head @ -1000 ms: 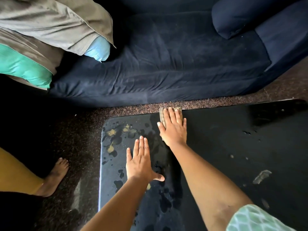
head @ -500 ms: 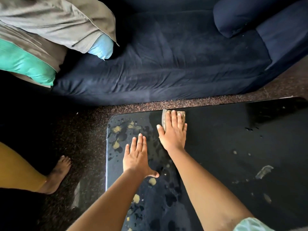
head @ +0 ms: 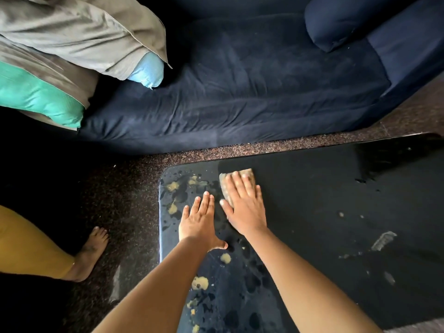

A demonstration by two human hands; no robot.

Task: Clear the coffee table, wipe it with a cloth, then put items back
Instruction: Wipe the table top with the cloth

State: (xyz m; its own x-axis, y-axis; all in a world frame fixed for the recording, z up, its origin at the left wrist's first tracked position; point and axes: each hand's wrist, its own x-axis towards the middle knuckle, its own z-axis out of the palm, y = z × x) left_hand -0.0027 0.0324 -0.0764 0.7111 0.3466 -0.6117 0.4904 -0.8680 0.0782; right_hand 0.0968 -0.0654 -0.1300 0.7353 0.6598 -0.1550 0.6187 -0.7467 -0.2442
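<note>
- Sofa (head: 252, 92): dark navy and rumpled, across the top of the frame, just beyond the table's far edge.
- Grey pillow (head: 79, 32): upper left, on the sofa's end, with a light blue corner (head: 147, 69) poking out beneath it.
- Green pillow (head: 40, 99): left edge, under the grey one.
- Bolster (head: 336, 22): navy, upper right, against the sofa arm.
- Bare foot (head: 91, 253) and mustard trouser leg (head: 28, 251): lower left, standing on the floor beside the table's left edge.
- Floor (head: 120, 212): dark speckled carpet, showing as a strip between sofa and table.
- Coffee table (head: 324, 200): glossy black top filling the lower right. Wet blotches and yellowish smears (head: 200, 282) mark its left part.
- Pale streak (head: 384, 240): right of centre on the tabletop, perhaps a smear or only a reflection.
- Cloth (head: 248, 173): tan and folded small, lying on the table near its far edge at frame centre, mostly covered by fingers.
- Right hand (head: 245, 207): flat, fingers straight and together, pressing down on the cloth.
- Left hand (head: 199, 224): flat, fingers extended, thumb out to the side. The palm rests on the wet tabletop just left of the right hand and holds nothing.
</note>
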